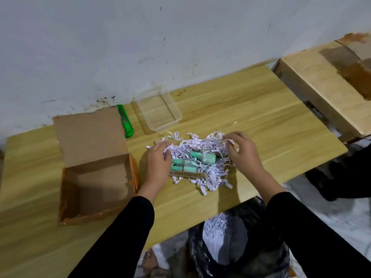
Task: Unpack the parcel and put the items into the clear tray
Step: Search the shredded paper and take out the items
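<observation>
A heap of white shredded paper (202, 149) lies on the wooden table, with several mint-green tube-shaped items (188, 162) and a thin brown strip (187, 174) showing in its middle. My left hand (158, 163) presses against the heap's left side, fingers curled into the shreds. My right hand (244, 152) grips the shreds on the right side. The open cardboard box (94, 181) stands empty to the left, its flap raised. The clear tray (158, 111) sits empty behind the heap, near the wall.
A green utility knife (125, 121) lies between the box flap and the tray. A black bag (230, 237) holding shredded paper hangs below the table's front edge. A second wooden table (325, 85) stands at the right.
</observation>
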`<control>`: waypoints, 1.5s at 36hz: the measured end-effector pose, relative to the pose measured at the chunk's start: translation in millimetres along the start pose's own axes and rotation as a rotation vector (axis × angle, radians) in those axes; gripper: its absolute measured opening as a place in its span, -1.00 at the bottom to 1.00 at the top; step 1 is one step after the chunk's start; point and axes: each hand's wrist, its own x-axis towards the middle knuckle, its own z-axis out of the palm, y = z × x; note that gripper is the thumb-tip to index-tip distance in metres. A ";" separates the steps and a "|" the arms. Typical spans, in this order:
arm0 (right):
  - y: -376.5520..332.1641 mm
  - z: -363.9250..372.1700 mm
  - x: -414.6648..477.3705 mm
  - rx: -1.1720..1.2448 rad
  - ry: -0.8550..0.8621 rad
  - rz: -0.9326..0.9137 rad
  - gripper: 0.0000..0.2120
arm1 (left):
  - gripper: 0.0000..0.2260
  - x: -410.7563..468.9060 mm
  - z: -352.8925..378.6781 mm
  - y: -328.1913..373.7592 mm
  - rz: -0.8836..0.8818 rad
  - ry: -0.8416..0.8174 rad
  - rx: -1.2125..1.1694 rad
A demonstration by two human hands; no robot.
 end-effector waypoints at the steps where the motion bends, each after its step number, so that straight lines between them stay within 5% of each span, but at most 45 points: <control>1: -7.9 1.9 -1.2 0.008 0.001 -0.043 -0.78 | -0.77 -1.2 0.0 0.7 0.047 0.050 -0.001; 4: -31.3 17.7 -8.7 0.011 -0.143 -0.185 -0.74 | -0.79 -7.2 2.1 1.4 0.162 0.097 -0.008; 9: -24.3 50.9 -13.3 -0.248 -0.382 -0.437 -0.60 | -0.71 -11.7 15.8 -19.6 0.197 -0.142 0.064; 17: -0.8 21.3 0.9 -0.098 -0.335 -0.106 -0.61 | -0.65 -6.6 11.4 -29.9 0.080 -0.209 0.053; 22: 6.5 2.4 5.7 0.025 -0.165 -0.006 -0.73 | -0.69 -4.9 11.1 -27.4 0.003 -0.150 -0.044; 29: -17.5 4.9 7.9 -0.085 -0.044 -0.191 -0.82 | -0.70 -5.0 8.3 -29.6 -0.052 -0.075 -0.038; 40: -62.8 67.4 -19.4 -0.193 -0.380 -0.582 -0.78 | -0.72 -7.0 8.1 -32.9 -0.047 -0.039 -0.022; 54: -36.9 43.1 -6.3 -0.193 -0.225 -0.348 -0.81 | -0.72 -10.3 10.3 -32.9 -0.066 -0.030 -0.042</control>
